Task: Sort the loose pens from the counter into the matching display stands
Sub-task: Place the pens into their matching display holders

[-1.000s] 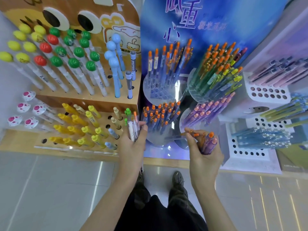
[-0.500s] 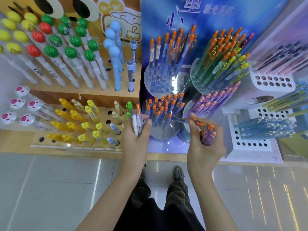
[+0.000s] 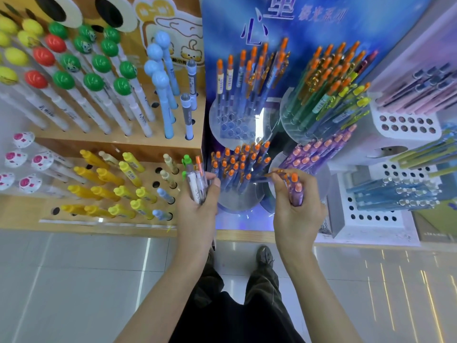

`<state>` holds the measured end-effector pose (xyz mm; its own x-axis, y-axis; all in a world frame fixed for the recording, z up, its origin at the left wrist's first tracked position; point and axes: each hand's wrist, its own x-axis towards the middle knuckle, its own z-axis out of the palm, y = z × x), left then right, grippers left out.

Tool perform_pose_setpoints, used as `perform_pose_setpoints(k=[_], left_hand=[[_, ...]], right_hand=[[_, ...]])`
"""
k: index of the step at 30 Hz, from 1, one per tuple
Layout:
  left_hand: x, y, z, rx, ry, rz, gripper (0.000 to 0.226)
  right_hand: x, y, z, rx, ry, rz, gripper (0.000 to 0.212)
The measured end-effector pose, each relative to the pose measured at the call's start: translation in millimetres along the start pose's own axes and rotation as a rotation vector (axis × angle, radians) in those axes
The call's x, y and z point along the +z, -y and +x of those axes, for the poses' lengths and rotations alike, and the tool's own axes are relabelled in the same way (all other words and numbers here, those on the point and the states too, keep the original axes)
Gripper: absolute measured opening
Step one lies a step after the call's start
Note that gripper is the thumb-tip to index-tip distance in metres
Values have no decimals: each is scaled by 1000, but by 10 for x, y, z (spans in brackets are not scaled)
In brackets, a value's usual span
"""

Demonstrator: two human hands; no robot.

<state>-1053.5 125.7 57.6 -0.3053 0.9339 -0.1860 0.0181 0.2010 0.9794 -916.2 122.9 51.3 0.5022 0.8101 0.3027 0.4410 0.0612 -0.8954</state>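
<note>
My left hand [image 3: 197, 214] is closed around a bunch of mixed pens [image 3: 196, 180], white-bodied with green and orange tops, held upright beside the wooden stand. My right hand [image 3: 296, 214] grips a bundle of purple pens with orange caps [image 3: 295, 191]. Its thumb and forefinger also pinch one blue orange-clipped pen [image 3: 265, 177] that lies sideways, pointing left toward the clear round stand of blue orange-capped pens [image 3: 237, 167]. A clear stand of purple pens [image 3: 319, 152] sits just behind my right hand.
A wooden stand [image 3: 106, 147] on the left holds yellow pens and ball-topped pens. Clear stands of blue pens [image 3: 247, 78] and green, yellow pens [image 3: 329, 87] stand behind. White perforated racks [image 3: 385, 214] fill the right. The counter edge [image 3: 247, 235] runs below my hands, tiled floor beneath.
Both hands have risen slightly toward the clear stands. My right hand has swung the single blue pen sideways, its tip now nearer the stand of blue orange-capped pens.
</note>
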Motion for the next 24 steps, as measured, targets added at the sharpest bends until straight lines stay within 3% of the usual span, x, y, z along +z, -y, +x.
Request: perform_pose_setpoints(k=[4, 12, 16, 24], left_hand=[[5, -16, 6, 5, 5, 2, 19], [0, -29, -13, 10, -3, 3, 22], [-38, -30, -72, 23, -4, -22, 11], [-128, -10, -111, 60, -49, -87, 14]], right_hand=[[-9, -19, -20, -65, -17, -67, 21], [-72, 64, -20, -40, -62, 13, 11], [-155, 89, -156, -79, -38, 13, 12], [18, 121, -248, -36, -8, 83, 10]])
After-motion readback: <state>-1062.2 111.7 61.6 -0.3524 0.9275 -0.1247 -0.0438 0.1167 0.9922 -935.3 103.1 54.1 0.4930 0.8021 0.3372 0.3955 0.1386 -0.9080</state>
